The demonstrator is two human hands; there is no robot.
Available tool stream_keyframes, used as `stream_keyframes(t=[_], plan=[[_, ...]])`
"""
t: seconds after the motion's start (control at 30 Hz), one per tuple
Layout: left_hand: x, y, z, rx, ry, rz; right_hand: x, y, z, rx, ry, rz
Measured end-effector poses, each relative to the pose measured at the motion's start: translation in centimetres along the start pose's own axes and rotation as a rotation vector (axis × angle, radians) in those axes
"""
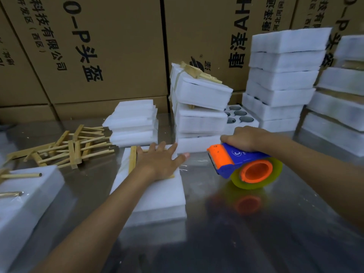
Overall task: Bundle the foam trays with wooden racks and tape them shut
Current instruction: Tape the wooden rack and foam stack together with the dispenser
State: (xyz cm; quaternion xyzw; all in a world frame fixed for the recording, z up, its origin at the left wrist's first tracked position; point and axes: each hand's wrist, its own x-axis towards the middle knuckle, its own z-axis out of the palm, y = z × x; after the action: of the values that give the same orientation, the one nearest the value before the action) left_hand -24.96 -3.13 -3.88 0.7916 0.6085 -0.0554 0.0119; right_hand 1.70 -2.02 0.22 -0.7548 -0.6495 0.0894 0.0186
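Observation:
A white foam tray bundle (157, 201) lies flat on the metal table (246, 233) in the middle. A wooden rack (132, 161) rests on its top. My left hand (159, 162) presses down flat on the rack and the foam with spread fingers. To its right my right hand (244, 137) grips a blue and orange tape dispenser (236, 164) with a roll of clear yellowish tape (273, 174), held just above the table. A strip of clear tape (195, 164) stretches from the bundle's right edge toward the dispenser.
Loose wooden racks (65, 148) lie piled at the left. Thin foam sheets (134, 123) are stacked behind the bundle. Taped bundles (199, 107) lean at centre back, and tall foam tray stacks (281, 75) stand at the right. Cardboard boxes (98, 46) wall the back. Another foam bundle (25, 198) sits near left.

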Motion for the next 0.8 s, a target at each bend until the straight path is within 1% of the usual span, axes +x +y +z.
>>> stream_keyframes(t=[0.17, 0.3, 0.37, 0.5, 0.6, 0.7, 0.8], plan=[[-0.3, 0.0, -0.1, 0.034, -0.005, 0.024, 0.5, -0.1, -0.5, 0.0, 0.022, -0.025], [-0.2, 0.0, 0.2, -0.061, 0.03, -0.003, 0.8, 0.9, -0.5, 0.037, 0.003, -0.002], [-0.1, -0.1, 0.3, -0.052, 0.042, -0.004, 0.5, 2.3, -0.7, 0.042, 0.013, 0.024], [0.3, -0.1, 0.6, -0.05, 0.056, -0.004, 0.0, 4.5, -1.0, -0.055, 0.041, 0.136], [0.2, -0.2, 0.8, -0.068, 0.063, -0.007, 0.3, 3.9, -0.6, -0.165, 0.071, 0.144], [0.3, -0.3, 0.8, -0.064, 0.067, 0.0, 0.3, 3.3, -0.3, -0.214, 0.106, 0.15], [0.4, -0.6, 0.4, -0.172, 0.079, 0.016, 0.1, 3.1, -0.2, -0.217, 0.133, 0.157]])
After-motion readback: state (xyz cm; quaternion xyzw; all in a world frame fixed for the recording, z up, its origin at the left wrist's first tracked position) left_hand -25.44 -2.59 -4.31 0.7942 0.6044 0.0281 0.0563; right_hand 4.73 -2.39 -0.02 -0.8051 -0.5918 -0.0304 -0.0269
